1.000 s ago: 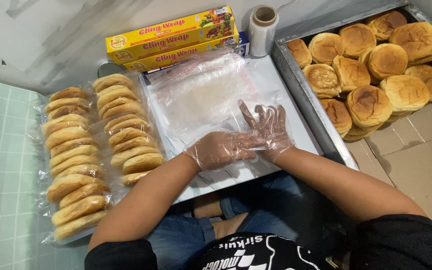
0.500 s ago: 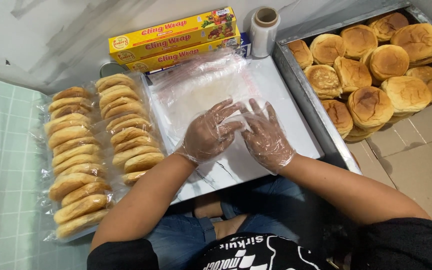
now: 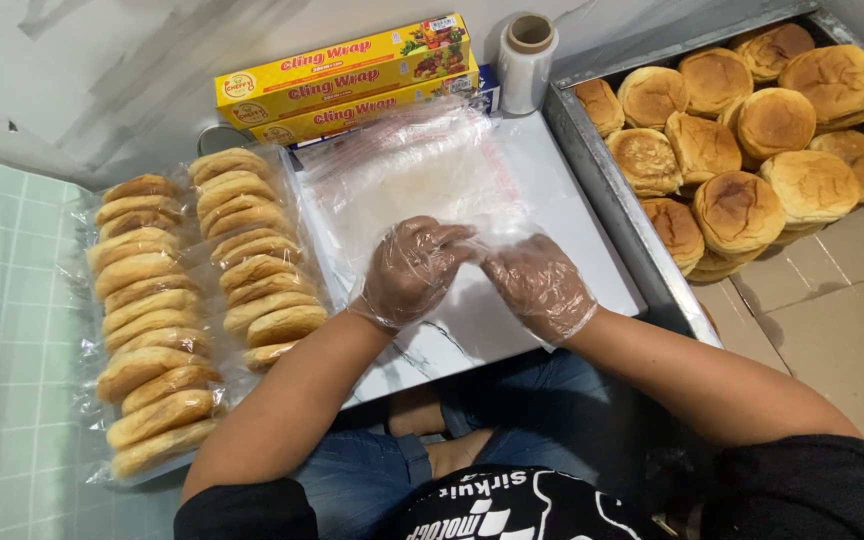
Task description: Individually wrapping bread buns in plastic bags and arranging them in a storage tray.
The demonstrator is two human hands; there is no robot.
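Your left hand [image 3: 412,268] and your right hand [image 3: 540,285] both wear thin clear plastic gloves and meet over the middle of the white worktop [image 3: 572,200], just at the near edge of the stack of clear plastic bags [image 3: 407,175] that lies flat there. Your left fingers [image 3: 447,238] are curled together and point toward the right hand, and they seem to pinch the edge of the top bag, though the clear film on clear glove makes it hard to be sure. Your right fingers [image 3: 507,268] are bent and close together, touching the left fingertips; whether they grip the film or only rest on it, you cannot tell from this view. To your left, two long clear packs of oblong bread rolls [image 3: 167,320] lie side by side, partly on the worktop and partly over the green tiled floor [image 3: 2,300]. At the far edge of the worktop, against the wall, two yellow boxes of wrapping film [image 3: 347,80] are stacked, and a roll of clear film [image 3: 527,48] stands upright just beside them. To your right, a metal tray [image 3: 612,190] touching the worktop's side holds round burger buns [image 3: 752,130] piled in rows, with flat cardboard [image 3: 842,330] beside it on the near side.
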